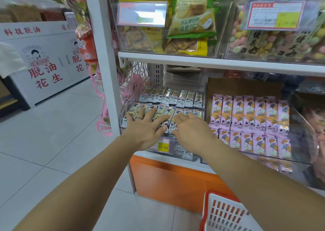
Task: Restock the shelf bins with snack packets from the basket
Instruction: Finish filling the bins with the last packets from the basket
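2 hands flat, fingers spread: left hand (143,125) and right hand (190,131) press on the front row of cream snack packets (168,112) in the clear bin (122,120), basket (226,215) low right with contents hidden; risk: an uneven push topples the row or spills packets over the front lip.

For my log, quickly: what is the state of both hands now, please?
Left hand: open, spread flat on the packets.
Right hand: open, resting flat on the same packets.
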Demonstrator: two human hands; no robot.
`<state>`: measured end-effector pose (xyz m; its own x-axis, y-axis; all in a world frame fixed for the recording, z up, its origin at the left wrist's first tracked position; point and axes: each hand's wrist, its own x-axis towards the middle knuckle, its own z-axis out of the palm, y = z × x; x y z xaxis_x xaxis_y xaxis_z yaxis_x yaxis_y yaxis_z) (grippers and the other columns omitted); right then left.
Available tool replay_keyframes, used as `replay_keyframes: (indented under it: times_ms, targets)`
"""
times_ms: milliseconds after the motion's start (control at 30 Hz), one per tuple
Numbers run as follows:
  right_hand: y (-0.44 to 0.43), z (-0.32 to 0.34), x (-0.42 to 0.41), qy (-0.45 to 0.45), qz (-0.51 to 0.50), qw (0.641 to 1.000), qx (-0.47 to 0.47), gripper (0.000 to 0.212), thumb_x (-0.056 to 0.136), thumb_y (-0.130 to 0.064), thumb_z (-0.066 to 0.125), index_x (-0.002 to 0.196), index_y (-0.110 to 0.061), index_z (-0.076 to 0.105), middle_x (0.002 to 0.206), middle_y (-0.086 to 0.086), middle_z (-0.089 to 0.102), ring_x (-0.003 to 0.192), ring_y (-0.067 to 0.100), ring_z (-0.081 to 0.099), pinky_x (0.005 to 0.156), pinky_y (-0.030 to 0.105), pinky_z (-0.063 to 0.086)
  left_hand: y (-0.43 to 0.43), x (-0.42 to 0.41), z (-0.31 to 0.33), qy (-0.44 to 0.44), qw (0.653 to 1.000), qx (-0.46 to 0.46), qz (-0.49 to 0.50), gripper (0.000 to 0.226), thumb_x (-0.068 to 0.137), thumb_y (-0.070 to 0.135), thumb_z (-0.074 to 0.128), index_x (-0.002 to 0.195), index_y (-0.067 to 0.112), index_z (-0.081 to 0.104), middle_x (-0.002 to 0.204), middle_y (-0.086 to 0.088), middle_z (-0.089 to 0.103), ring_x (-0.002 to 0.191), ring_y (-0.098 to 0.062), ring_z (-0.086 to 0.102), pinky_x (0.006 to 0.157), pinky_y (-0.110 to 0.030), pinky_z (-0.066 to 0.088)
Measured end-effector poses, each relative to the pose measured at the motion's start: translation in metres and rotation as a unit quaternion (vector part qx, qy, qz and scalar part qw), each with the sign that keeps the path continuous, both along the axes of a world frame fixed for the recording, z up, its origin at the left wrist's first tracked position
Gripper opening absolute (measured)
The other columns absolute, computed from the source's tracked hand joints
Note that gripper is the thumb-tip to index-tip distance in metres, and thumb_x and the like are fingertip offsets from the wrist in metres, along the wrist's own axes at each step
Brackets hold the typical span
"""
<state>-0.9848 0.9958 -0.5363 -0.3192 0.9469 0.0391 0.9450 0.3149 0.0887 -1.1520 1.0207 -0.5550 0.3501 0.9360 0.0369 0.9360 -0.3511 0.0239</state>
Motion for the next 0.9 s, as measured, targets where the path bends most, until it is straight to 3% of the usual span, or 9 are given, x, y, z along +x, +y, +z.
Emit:
replay_keyframes:
  times_ms: [200,300,367,467,567,633,733,800,900]
  targets:
    - [0.001,-0.002,-0.001,-0.006,-0.008,1.000,-0.014,0.059,0.103,-0.037,0.030,0.151,-0.009,0.009,0.159,0.011,0.009,0.143,0.028,0.013,0.115,0.039,0.019,0.000,0.002,-0.001,0.016,1.000,-0.004,0.007,0.049,0.097,0.057,0.011,0.145,0.052,0.001,0.160,0.005,-0.008,0.146,-0.033,-0.009,0.109,-0.067,-0.002]
    - [-0.004,0.004,0.007,0.031,0.011,0.999,-0.030,0.059,0.104,-0.034,0.028,0.152,-0.011,0.003,0.160,0.008,-0.001,0.147,0.023,0.003,0.118,0.035,0.006,-0.004,0.003,0.006,0.022,0.999,-0.019,0.021,0.049,0.098,0.056,0.010,0.145,0.052,-0.005,0.159,0.004,-0.012,0.145,-0.033,-0.014,0.110,-0.066,-0.006]
    - [-0.017,0.004,0.014,0.060,0.049,0.997,0.000,0.058,0.104,-0.032,0.028,0.152,-0.011,0.004,0.160,0.006,-0.002,0.147,0.019,0.000,0.118,0.031,-0.001,-0.012,0.007,0.005,-0.004,1.000,0.024,0.018,0.049,0.098,0.053,0.009,0.146,0.049,-0.005,0.160,0.001,-0.010,0.146,-0.031,-0.012,0.112,-0.062,-0.006]
    - [-0.056,-0.003,0.032,0.184,0.088,0.976,0.072,0.048,0.100,-0.028,0.039,0.145,-0.012,0.036,0.152,0.005,0.035,0.140,0.018,0.030,0.114,0.022,0.011,-0.044,0.023,-0.003,-0.135,0.975,0.172,-0.034,0.054,0.095,0.043,0.017,0.147,0.033,0.028,0.154,-0.002,0.028,0.142,-0.025,0.025,0.115,-0.052,0.009]
    - [-0.104,-0.023,0.072,0.299,0.050,0.951,0.065,0.037,0.091,-0.029,0.045,0.123,-0.018,0.062,0.119,-0.002,0.066,0.106,0.013,0.058,0.094,0.025,0.042,-0.087,0.050,-0.028,-0.249,0.933,0.237,-0.110,0.038,0.092,0.027,0.037,0.125,0.020,0.057,0.121,0.001,0.060,0.109,-0.018,0.054,0.097,-0.037,0.036]
    - [-0.135,-0.047,0.106,0.312,0.002,0.949,0.036,0.030,0.090,-0.027,0.051,0.112,-0.019,0.068,0.106,-0.004,0.071,0.094,0.011,0.064,0.085,0.028,0.051,-0.115,0.070,-0.054,-0.260,0.936,0.201,-0.126,0.032,0.087,0.023,0.044,0.111,0.020,0.063,0.103,0.003,0.068,0.090,-0.017,0.061,0.081,-0.031,0.041]
    - [-0.174,-0.089,0.163,0.275,-0.098,0.956,-0.033,0.020,0.092,-0.020,0.057,0.108,-0.020,0.070,0.099,-0.004,0.072,0.087,0.014,0.066,0.081,0.030,0.051,-0.145,0.094,-0.100,-0.237,0.959,0.101,-0.119,0.026,0.077,0.019,0.052,0.096,0.022,0.069,0.089,0.006,0.072,0.073,-0.020,0.067,0.061,-0.024,0.047]
    - [-0.195,-0.118,0.196,0.256,-0.163,0.948,-0.090,0.022,0.094,-0.021,0.055,0.111,-0.021,0.068,0.102,-0.003,0.072,0.087,0.014,0.065,0.081,0.029,0.050,-0.155,0.108,-0.126,-0.240,0.963,0.024,-0.116,0.027,0.080,0.017,0.051,0.098,0.021,0.070,0.093,0.003,0.071,0.077,-0.023,0.068,0.066,-0.028,0.050]
    - [-0.221,-0.154,0.230,0.252,-0.245,0.919,-0.176,0.024,0.096,-0.021,0.050,0.115,-0.019,0.064,0.108,-0.005,0.065,0.097,0.013,0.061,0.086,0.024,0.046,-0.164,0.128,-0.155,-0.216,0.968,-0.048,-0.123,0.030,0.090,0.012,0.051,0.115,0.020,0.065,0.114,0.002,0.065,0.103,-0.023,0.062,0.087,-0.034,0.048]
